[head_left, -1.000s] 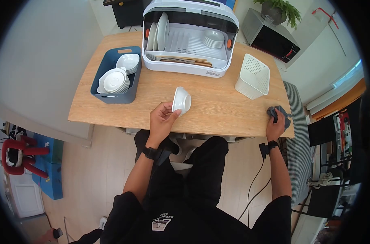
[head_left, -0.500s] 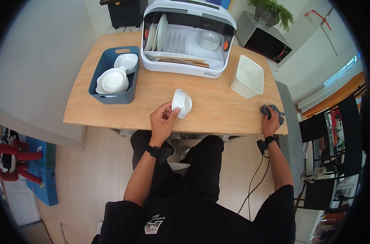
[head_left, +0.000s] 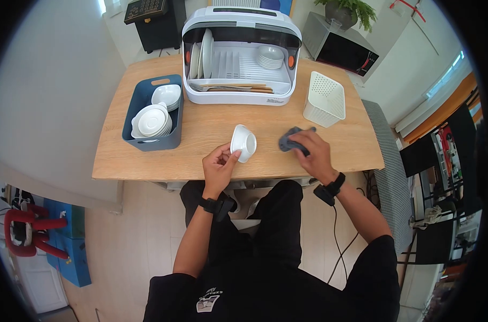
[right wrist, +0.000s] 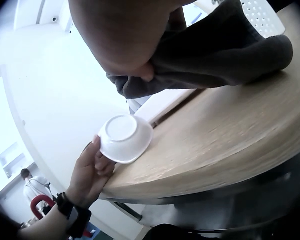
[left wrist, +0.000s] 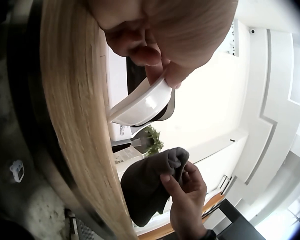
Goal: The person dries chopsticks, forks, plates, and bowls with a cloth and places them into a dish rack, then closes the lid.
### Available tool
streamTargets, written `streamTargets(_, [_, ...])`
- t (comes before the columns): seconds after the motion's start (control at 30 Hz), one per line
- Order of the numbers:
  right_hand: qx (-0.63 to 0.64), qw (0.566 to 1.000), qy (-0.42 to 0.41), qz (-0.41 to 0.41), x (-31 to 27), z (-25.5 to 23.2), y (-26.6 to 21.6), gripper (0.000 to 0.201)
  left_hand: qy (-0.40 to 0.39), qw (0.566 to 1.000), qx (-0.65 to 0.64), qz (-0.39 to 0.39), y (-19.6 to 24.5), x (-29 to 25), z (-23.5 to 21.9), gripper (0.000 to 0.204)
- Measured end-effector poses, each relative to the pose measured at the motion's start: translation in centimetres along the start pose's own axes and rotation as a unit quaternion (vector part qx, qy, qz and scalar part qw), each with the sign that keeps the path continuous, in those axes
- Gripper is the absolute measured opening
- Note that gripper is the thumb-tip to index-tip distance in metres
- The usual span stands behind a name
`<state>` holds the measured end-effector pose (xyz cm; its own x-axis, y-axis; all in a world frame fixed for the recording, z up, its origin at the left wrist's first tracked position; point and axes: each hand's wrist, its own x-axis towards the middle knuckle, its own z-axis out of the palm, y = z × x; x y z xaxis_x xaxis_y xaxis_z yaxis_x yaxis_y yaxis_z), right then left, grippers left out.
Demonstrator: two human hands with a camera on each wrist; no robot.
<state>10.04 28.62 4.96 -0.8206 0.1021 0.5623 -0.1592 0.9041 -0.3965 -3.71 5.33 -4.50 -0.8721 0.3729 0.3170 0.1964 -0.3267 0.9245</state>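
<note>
The right hand (head_left: 316,154) has swung its pinched gray cloth (head_left: 290,140) inward, within easy reach of the tilted white bowl (head_left: 244,144) the left hand (head_left: 218,170) grips; cloth right of that grip, apparently not touching.

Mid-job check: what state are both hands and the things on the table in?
Small glossy white bowl, tilted
Left hand, pinching the bowl
Dark grey fabric cloth, bunched
Right hand, gripping the cloth
White plastic dish cabinet, open, dark cover raised
Round white plates inside it, standing on edge
Blue-grey rectangular plastic bin, upright, holding white dishes
White perforated plastic basket, upright
</note>
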Motion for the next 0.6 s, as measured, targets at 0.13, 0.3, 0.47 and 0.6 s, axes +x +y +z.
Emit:
streamTargets(0.13, [0.023, 0.994, -0.02, -0.103, 3.5, 3.8, -3.7, 0.039, -0.02, 1.0, -0.001, -0.005, 0.2, 0.1, -0.3, 0.029])
streamTargets(0.3, [0.024, 0.988, -0.023, -0.153, 6.1, 5.3, -3.7, 0.04, -0.026, 0.999, 0.007, -0.036, 0.8, 0.4, -0.9, 0.025])
streamTargets(0.47, [-0.027, 0.987, -0.022, -0.156, 6.8, 4.4, -3.0, 0.042, -0.051, 0.998, 0.037, -0.021, 0.8, 0.4, -1.2, 0.023])
streamTargets(0.6, [-0.064, 0.988, -0.018, -0.138, 6.5, 4.1, -2.1, 0.043, -0.083, 0.996, 0.037, -0.024, 0.5, 0.4, -1.5, 0.022])
